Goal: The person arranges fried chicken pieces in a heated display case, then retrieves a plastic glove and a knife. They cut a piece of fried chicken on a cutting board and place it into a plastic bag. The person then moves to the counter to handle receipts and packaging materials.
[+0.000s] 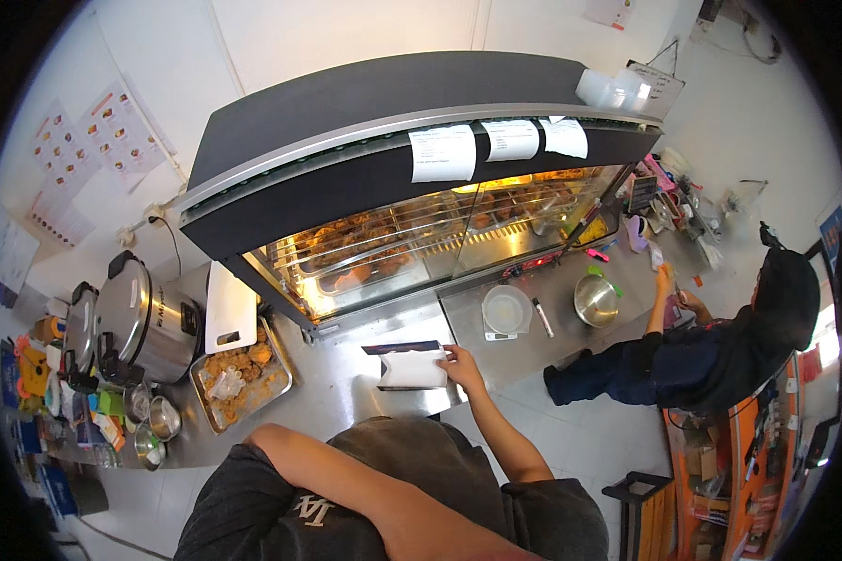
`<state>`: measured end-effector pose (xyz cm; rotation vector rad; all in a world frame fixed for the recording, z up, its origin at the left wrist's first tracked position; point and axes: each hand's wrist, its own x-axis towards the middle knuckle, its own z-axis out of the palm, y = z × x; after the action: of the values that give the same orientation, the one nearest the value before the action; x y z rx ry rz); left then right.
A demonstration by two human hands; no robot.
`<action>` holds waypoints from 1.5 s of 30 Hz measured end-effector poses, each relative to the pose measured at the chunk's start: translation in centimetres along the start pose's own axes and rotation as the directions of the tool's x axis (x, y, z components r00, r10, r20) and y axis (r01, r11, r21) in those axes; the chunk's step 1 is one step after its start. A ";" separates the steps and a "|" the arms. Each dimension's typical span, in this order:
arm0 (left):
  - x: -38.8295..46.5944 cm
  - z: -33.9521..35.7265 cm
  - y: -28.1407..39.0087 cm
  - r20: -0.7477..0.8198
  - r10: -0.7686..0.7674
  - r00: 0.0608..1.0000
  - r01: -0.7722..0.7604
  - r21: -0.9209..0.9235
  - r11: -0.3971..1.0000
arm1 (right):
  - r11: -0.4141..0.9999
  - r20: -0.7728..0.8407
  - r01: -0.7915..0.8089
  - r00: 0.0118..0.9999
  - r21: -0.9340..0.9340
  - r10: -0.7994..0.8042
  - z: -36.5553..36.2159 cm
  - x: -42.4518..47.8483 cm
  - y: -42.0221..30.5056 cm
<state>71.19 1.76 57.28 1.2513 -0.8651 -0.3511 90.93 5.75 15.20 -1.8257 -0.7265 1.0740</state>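
Note:
My right hand (459, 366) grips the right edge of an open paper carton (412, 368), dark outside and white inside, just over the steel counter (330, 393). The carton looks bare inside, though its bottom is not fully visible. My left arm crosses my body toward the lower right, and its hand is out of view. Beyond the carton stands a heated glass display cabinet (386, 231) with fried food (365, 238) on its racks. To the left, a metal tray (281, 382) holds fried pieces, crumbs and a crumpled clear plastic item.
A white cutting board (230, 308) leans by the tray, near large rice cookers (154, 319) and metal bowls. Right of the carton are a scale with a plastic bowl (506, 310), a marker (542, 317) and a steel bowl (595, 300). Another person (716, 357) works at the right.

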 end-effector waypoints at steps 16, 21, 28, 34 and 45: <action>-0.1 -4.1 -0.2 -0.265 0.067 0.962 -0.048 0.076 0.996 | 0.981 0.091 0.160 0.984 -0.107 -0.151 6.3 8.4 2.0; -1.1 -4.2 0.1 -0.381 0.100 0.919 -0.010 0.231 0.973 | 0.905 -0.155 0.405 0.893 -0.128 -0.422 6.4 8.9 5.8; -7.1 3.0 1.7 -0.563 0.146 0.814 0.069 0.343 0.937 | 0.585 -0.181 0.785 0.558 -0.202 -0.810 11.2 -4.6 -0.9; -16.4 15.8 3.6 -0.622 0.165 0.765 0.119 0.389 0.914 | 0.405 0.325 0.905 0.349 0.126 -0.879 26.4 -13.9 -5.0; -35.9 38.5 11.9 -0.679 0.289 0.675 0.058 0.438 0.897 | 0.424 0.616 0.877 0.208 0.227 -0.760 50.6 -24.3 -14.0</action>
<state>17.27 3.23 57.06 1.5605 -0.3036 0.4833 34.17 12.08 24.38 -0.7646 -2.0193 0.8245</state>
